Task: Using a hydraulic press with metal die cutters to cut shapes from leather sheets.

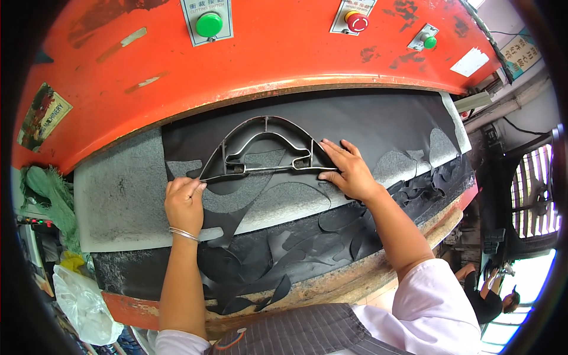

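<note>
A bow-shaped steel cutting die (268,169) lies on black sheet material (378,118), its arched side toward the machine and its straight crossbar toward me. At the die's left corner, my left hand (184,204) is closed, thumb and fingers pinching the metal. My right hand (354,173) grips the opposite corner, with fingers along the outer curve and the thumb at the lower edge. Around and under the die, grey-white fuzzy sheet (124,201) shows where curved pieces are gone from the black material.
An orange press (284,53) spans the far side, with a green button (209,25), a red knob (357,22) and a smaller green button (429,42). Black offcuts (307,251) litter the near edge. A plastic bag (86,305) sits left; another person (488,302) is at right.
</note>
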The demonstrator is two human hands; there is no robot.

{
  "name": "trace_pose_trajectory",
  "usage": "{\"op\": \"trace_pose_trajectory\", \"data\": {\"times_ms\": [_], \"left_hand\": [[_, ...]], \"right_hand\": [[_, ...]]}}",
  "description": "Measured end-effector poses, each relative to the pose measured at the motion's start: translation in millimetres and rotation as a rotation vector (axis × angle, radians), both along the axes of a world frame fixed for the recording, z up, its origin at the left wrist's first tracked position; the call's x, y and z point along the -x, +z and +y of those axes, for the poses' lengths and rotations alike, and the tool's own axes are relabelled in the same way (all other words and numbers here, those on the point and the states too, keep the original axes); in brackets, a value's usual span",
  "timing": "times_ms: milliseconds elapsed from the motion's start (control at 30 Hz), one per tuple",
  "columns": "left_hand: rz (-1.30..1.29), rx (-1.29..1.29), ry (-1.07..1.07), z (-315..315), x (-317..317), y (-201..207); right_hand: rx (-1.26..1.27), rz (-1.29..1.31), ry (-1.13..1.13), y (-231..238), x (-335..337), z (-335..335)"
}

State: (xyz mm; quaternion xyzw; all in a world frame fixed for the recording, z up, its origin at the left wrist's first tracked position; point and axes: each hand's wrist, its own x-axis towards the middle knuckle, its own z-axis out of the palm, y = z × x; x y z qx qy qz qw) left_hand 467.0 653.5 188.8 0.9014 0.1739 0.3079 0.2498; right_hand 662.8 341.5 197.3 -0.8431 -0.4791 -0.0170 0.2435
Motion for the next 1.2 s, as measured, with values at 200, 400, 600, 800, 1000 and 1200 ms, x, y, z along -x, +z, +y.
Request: {"op": "trace_pose_trajectory", "data": {"times_ms": [200, 400, 600, 800, 1000, 1200], "left_hand": [[0.006, -0.032, -0.021, -2, 3, 2], [0.008, -0.048, -0.014, -7, 3, 8], [0.014, 0.065, 0.096, -18, 21, 15], [-0.349, -0.134, -0.014, -86, 16, 117], [-0.321, -0.326, -0.038, -99, -31, 188], [0.113, -0.036, -0.257, -151, 67, 120]], "right_hand": [[-0.009, -0.008, 0.046, 2, -3, -3], [-0.039, -0.016, 0.084, 7, -4, -11], [-0.111, 0.044, 0.036, 16, 11, -14], [-1.198, -0.142, -0.527, 139, -52, -70], [-0.956, -0.577, -0.937, 187, -122, -84], [-0.525, -0.119, -0.283, 79, 49, -96]]}}
